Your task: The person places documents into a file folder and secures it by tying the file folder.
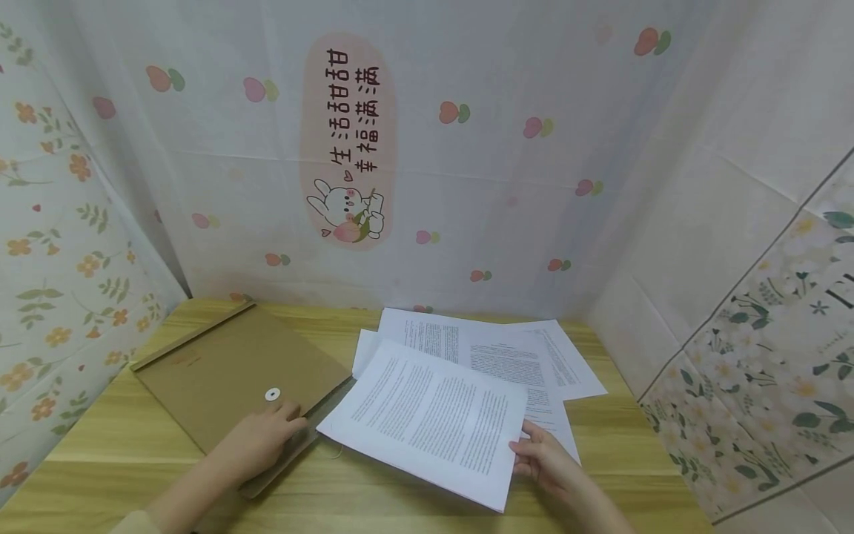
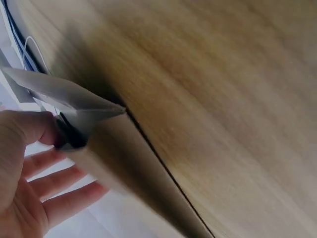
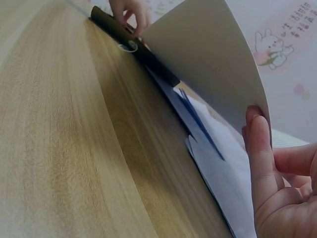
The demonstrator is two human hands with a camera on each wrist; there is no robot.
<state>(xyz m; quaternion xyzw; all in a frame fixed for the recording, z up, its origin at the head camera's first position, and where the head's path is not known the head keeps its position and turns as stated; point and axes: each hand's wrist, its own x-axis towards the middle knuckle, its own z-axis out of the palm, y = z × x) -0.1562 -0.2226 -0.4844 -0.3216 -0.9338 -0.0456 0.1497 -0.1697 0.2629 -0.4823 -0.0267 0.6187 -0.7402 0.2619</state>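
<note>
A brown paper document envelope (image 1: 220, 363) lies aslant on the left of the table, a white round button (image 1: 272, 394) on its face. My left hand (image 1: 256, 437) pinches the edge of its mouth; the left wrist view shows the envelope's mouth (image 2: 74, 106) gaping at the thumb. Between fingers and thumb, my right hand (image 1: 547, 463) holds a small stack of printed sheets (image 1: 427, 415) by its right side. The stack's far left corner is close to the envelope's mouth. From the right wrist, the stack's pale underside (image 3: 213, 49) appears tilted up above the table.
More printed sheets (image 1: 507, 363) lie overlapping behind and under the held stack, one (image 1: 570, 360) fanned out to the right. A thin string (image 1: 336, 451) hangs near the envelope's mouth. Patterned cloth (image 1: 467, 208) closes off the wooden table (image 1: 634, 475) at the back and sides.
</note>
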